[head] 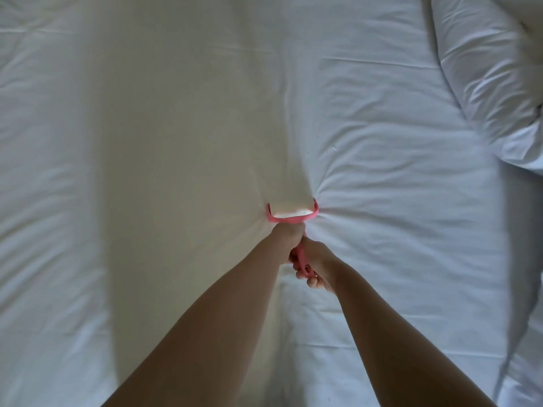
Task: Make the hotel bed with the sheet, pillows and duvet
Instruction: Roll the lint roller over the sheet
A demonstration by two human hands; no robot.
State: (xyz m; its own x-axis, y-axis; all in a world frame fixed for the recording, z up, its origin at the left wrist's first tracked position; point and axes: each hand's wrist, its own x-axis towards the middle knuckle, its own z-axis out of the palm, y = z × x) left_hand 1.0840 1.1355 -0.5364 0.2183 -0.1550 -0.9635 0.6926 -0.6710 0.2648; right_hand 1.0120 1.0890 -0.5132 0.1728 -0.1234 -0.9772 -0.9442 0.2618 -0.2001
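Both hands [289, 239] round pink tool [289, 220] handle

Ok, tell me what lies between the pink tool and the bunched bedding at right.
Only creased white sheet lies between the pink tool and the bunched bedding, seen in the head view.

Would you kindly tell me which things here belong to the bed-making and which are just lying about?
In use: sheet; pink handled tool, gripped by left hand and right hand.
Lying aside: bunched white bedding at upper right, untouched.
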